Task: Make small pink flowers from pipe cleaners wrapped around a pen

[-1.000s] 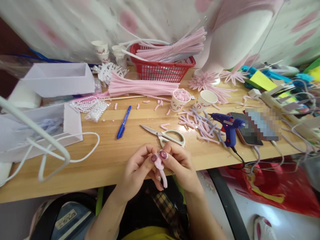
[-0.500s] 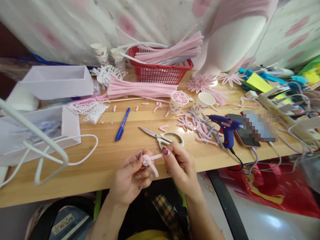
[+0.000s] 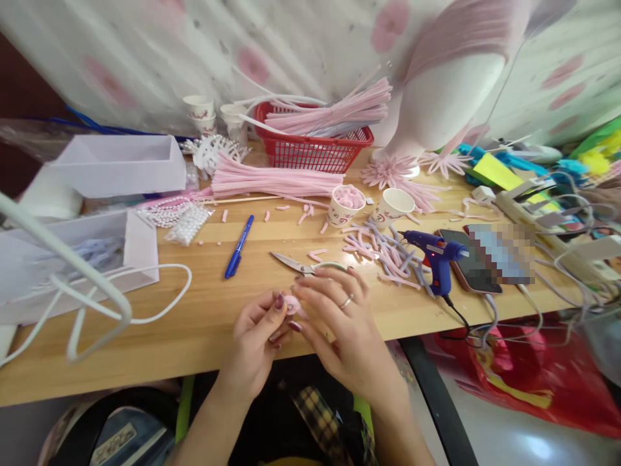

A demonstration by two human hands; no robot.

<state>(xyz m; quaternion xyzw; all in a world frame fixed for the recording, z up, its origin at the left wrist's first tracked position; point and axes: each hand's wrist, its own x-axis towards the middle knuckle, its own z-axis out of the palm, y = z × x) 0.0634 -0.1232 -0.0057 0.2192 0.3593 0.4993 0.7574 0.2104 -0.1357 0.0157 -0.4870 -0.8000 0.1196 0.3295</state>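
i see the left hand [image 3: 256, 333] pinching a pink curl [image 3: 292, 304] just below frame centre.
the right hand [image 3: 352, 333] spreads its fingers beside it, touching or not i can't tell; scissors [image 3: 292, 263] lie partly covered just above.

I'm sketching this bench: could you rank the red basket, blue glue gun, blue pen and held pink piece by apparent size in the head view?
1. Red basket
2. Blue glue gun
3. Blue pen
4. Pink piece, visible part only
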